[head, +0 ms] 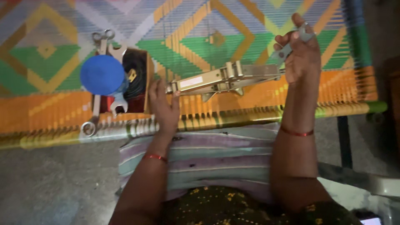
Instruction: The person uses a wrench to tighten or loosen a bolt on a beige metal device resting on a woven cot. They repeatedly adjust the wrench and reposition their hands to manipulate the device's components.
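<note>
I see a folded metal scissor jack [225, 79] lying across the woven cot [250, 25], near its front rail, running from left to right and slightly uphill toward the right. My left hand [164, 106] rests against the jack's left end, fingers curled loosely on it; I cannot tell whether they actually clamp it. My right hand [302, 52] is closed around a small grey spanner [287, 48] at the jack's right end, thumb and fingers pressed together on the handle. Left of the jack sits an open cardboard box [139, 81] with dark cable inside, and a round blue lid [102, 75] overlaps its left side. Several larger wrenches [96, 110] lie under and around the lid. Below, a striped cloth [216, 154] covers my lap.
</note>
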